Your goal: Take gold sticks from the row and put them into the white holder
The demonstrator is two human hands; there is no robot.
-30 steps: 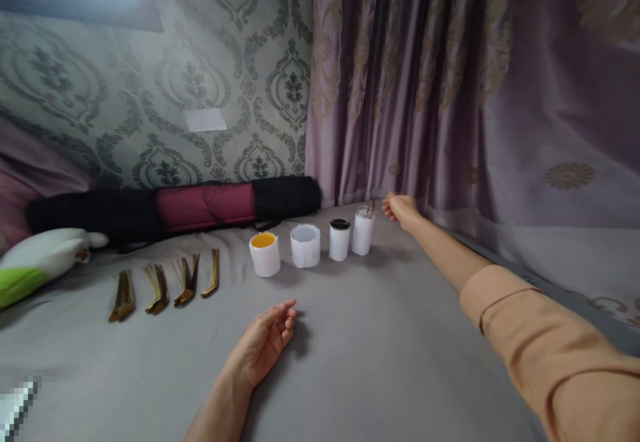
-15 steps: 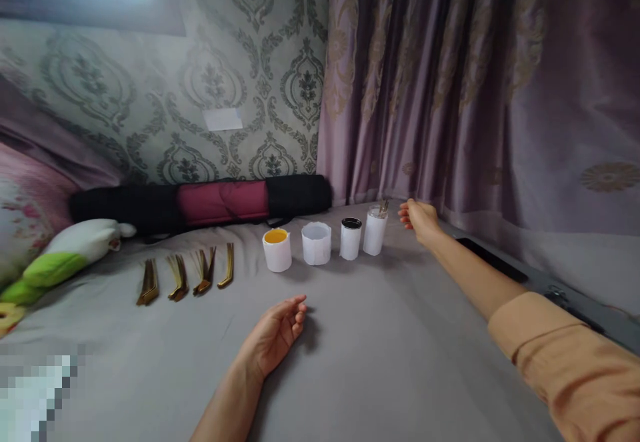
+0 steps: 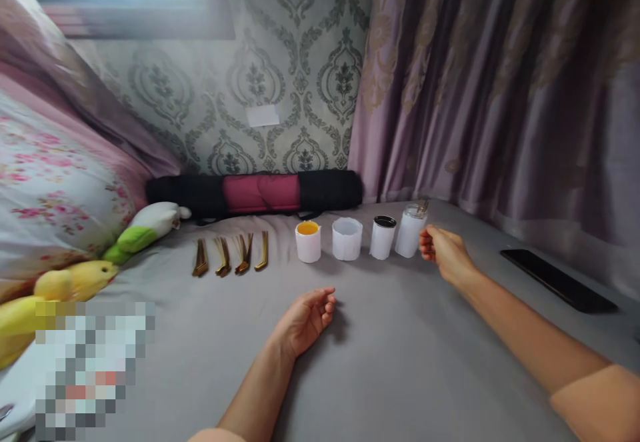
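Observation:
My right hand [image 3: 447, 253] is beside the rightmost container, a white-wrapped glass jar [image 3: 407, 235] with a few thin metallic sticks [image 3: 424, 207] standing out of its top. Its fingers are curled together, and whatever may be in them is hidden. My left hand [image 3: 307, 320] rests palm inward on the grey sheet, fingers loosely bent and apart from the thumb, holding nothing. In a row left of the jar stand a white-wrapped can with a black rim [image 3: 383, 239], a wide white cup [image 3: 347, 240] and a white cup with a yellow inside [image 3: 308, 242].
Several bundles of bent gold-coloured strips [image 3: 223, 257] lie left of the cups. Behind is a black and maroon roll [image 3: 260, 192]. A black phone-like slab [image 3: 557, 280] lies at right. Plush toys [image 3: 80, 281] and a blurred-out white object [image 3: 30, 375] are at left.
The view has swung left, so the containers appear farther right. My right hand has come lower and nearer to the jar's side, its fingers more curled. My left hand stays on the sheet.

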